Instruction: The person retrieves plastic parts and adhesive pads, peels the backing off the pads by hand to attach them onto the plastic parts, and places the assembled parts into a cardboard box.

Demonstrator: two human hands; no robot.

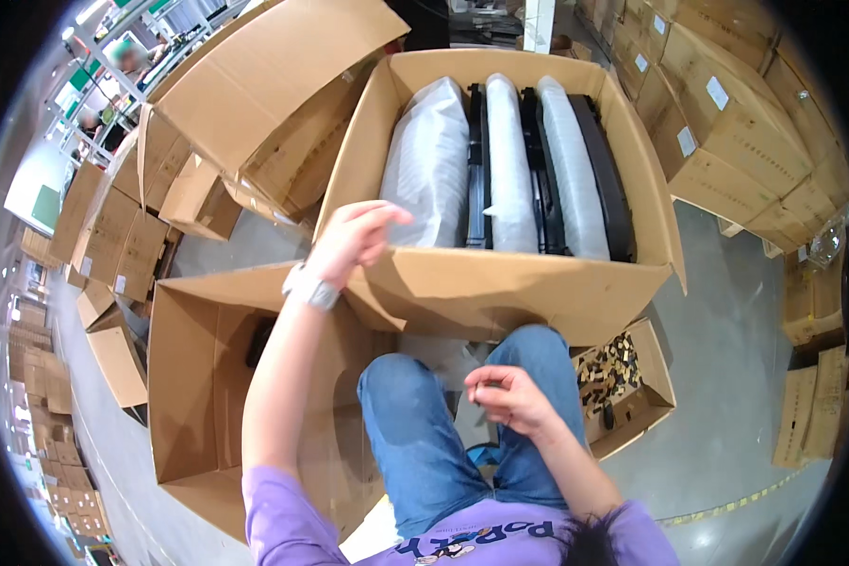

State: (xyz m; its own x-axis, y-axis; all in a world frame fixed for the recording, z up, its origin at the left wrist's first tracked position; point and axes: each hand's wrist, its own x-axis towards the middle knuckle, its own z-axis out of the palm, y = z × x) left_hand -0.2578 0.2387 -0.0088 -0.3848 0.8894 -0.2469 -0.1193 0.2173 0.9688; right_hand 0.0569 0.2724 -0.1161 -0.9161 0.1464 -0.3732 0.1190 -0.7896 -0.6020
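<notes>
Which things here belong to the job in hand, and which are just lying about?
Likely in the job:
open carton by the left hand
white-wrapped items and slim black parts inside it
small box of black-and-tan pieces

Seemingly lying about:
cartons stacked at far right
cartons stacked at left

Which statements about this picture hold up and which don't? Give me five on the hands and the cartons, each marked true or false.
1. The left hand is at the near left corner of the large open carton. True.
2. The large open carton is empty inside. False: pale wrapped items and black pieces stand side by side in it.
3. The left wrist is bare. False: a pale watch is on it.
4. The right hand is over the denim-clad legs, with its fingers curled. True.
5. The small open carton of dark and tan bits is on the person's left. False: it is on the right, beside the right leg.
</notes>
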